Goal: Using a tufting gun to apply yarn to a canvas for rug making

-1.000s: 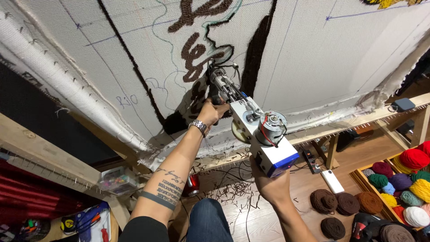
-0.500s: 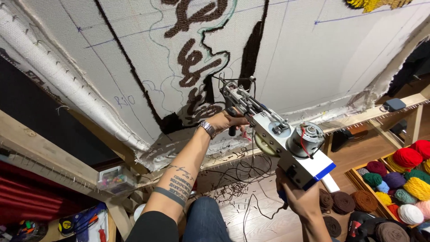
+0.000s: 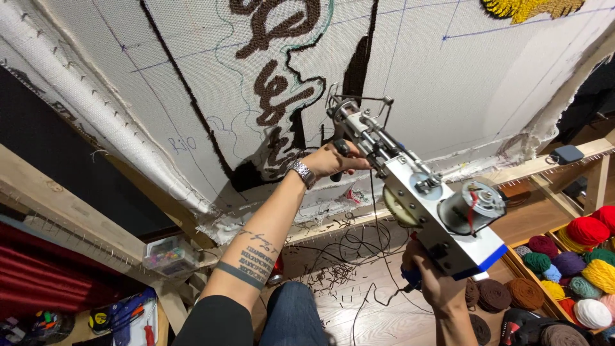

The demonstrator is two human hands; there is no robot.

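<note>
Nearest the camera, the right hand [image 3: 434,282] is clenched on the blue rear grip of a tufting gun [image 3: 423,192] — a grey metal tool w/ a round motor, a pale gear and a blue-edged base. The gun stands larger in view than a half-second ago, its body now lower and further right, the motor end close to the lens. Ahead of it, the left hand [image 3: 336,160], a metal watch [image 3: 301,173] at the wrist, is closed around the black front handle under the gun's barrel. The needle end w/ its wire yarn guide points up-left at the backing cloth [image 3: 448,83]; whether the tip touches the cloth cannot be told.

The cloth is stretched on a wooden frame [image 3: 57,198] and carries brown tufted shapes [image 3: 272,96] near its top edge and a black band [image 3: 186,109] running diagonally toward its lower edge. A patch of yellow pile sits at the cloth's top right corner.

Below the frame's bottom rail, yarn clippings [image 3: 333,279] lie scattered on the wood floor [image 3: 378,320]. Balls of yarn [image 3: 586,256] — red, yellow, green, purple, white — fill a tray at the floor's right edge, w/ brown balls beside it.
</note>
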